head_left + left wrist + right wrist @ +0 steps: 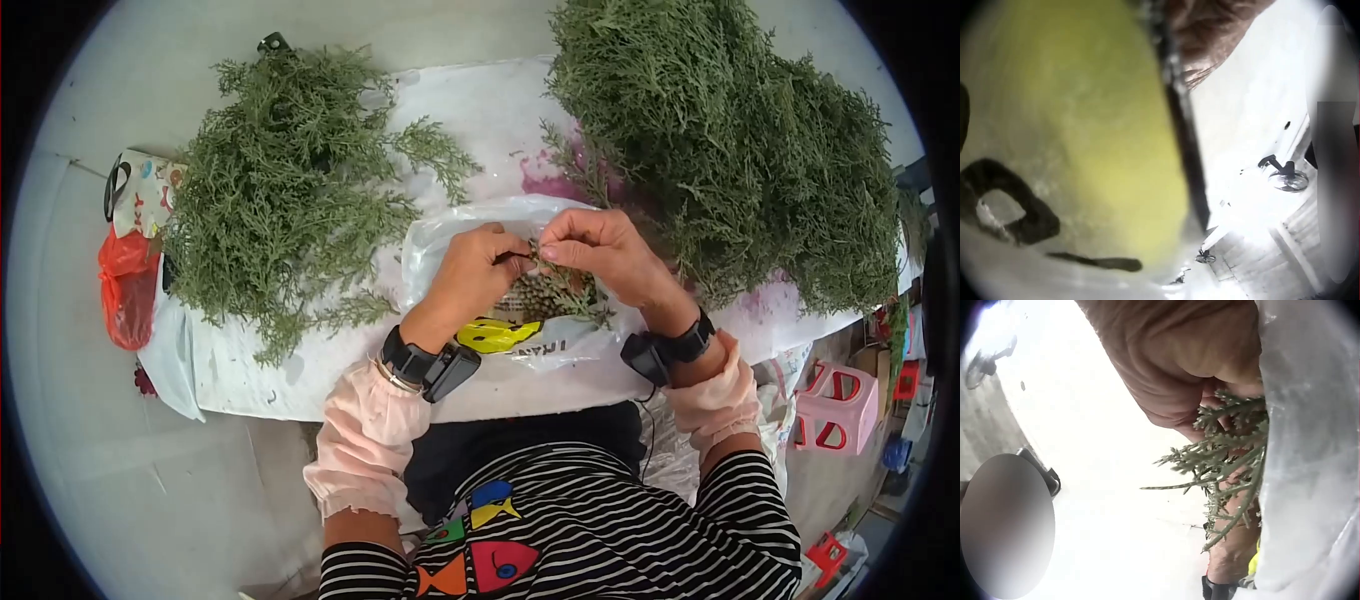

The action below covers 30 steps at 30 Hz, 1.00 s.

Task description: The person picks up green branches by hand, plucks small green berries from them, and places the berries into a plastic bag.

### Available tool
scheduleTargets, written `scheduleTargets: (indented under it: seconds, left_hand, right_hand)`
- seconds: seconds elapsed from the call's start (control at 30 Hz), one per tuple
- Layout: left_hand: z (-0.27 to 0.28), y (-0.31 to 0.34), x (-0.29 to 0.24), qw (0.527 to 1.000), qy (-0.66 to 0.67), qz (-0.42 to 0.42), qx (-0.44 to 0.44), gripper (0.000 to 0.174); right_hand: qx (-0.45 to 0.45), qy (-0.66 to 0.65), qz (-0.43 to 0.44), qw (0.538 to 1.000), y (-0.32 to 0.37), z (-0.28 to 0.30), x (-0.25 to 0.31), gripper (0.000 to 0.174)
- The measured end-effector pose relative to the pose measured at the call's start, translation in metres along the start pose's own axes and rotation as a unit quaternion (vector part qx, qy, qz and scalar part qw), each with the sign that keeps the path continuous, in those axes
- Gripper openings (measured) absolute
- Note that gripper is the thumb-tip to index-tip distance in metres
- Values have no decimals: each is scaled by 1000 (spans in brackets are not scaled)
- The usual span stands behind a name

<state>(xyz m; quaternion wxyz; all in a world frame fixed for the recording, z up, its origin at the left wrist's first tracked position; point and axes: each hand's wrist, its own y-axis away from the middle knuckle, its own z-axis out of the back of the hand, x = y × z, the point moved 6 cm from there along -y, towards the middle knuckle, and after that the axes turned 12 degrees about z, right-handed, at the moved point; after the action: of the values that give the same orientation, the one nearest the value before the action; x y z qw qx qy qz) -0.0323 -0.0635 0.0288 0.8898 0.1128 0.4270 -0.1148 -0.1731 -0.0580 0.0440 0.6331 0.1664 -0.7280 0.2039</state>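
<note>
My right hand [605, 252] pinches a green evergreen sprig [572, 285] between thumb and fingers. In the right wrist view the sprig [1229, 462] hangs under the palm. My left hand [475, 268] meets it from the other side, its curled fingers pinching at the sprig's stem end. A thin dark strip shows at the left fingertips; I cannot tell what it is. Both hands are over an open white plastic bag [425, 245] with a yellow print, holding small round greenish-brown berries [545, 297]. The bag's yellow print [1122, 156] fills much of the left wrist view.
A heap of evergreen branches [280, 190] lies on the white-covered table [270, 385] at left, and a larger heap [720, 150] at right. Pink stains [550, 180] mark the cover. A red plastic bag [128, 290] hangs at the left edge. A pink stool [840, 405] stands on the floor at right.
</note>
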Motion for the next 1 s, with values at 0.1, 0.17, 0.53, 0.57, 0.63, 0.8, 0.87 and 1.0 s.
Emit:
scheduleTargets:
  seconds: [0.1,0.17,0.53,0.57,0.63,0.8,0.87,1.0]
  left_hand:
    - [9,2,-1,999,32,-5,-30,28]
    - [12,4,0,998,52,-6,-42,30]
    - [47,11,-25,981,-158,-22,-113,42]
    - [59,7,-30,980,-161,-24,-113,42]
    - [93,-13,-36,963,-226,-2,-147,43]
    - [101,-71,-9,918,-357,-120,-121,43]
    - [94,-87,11,941,-325,-90,-8,43]
    - [106,-105,36,990,7,92,107,43]
  right_hand:
    - [4,11,5,1000,-3,2,-10,11]
    - [5,17,3,1000,-4,3,-14,11]
    - [4,4,50,999,-10,-3,-9,10]
    - [2,3,53,999,-10,-3,-10,10]
    - [17,12,59,998,-10,-5,-14,8]
    - [23,77,113,990,-11,-8,-21,7]
    - [30,81,109,990,-10,-7,-21,7]
    - [42,81,86,992,-7,-10,-24,7]
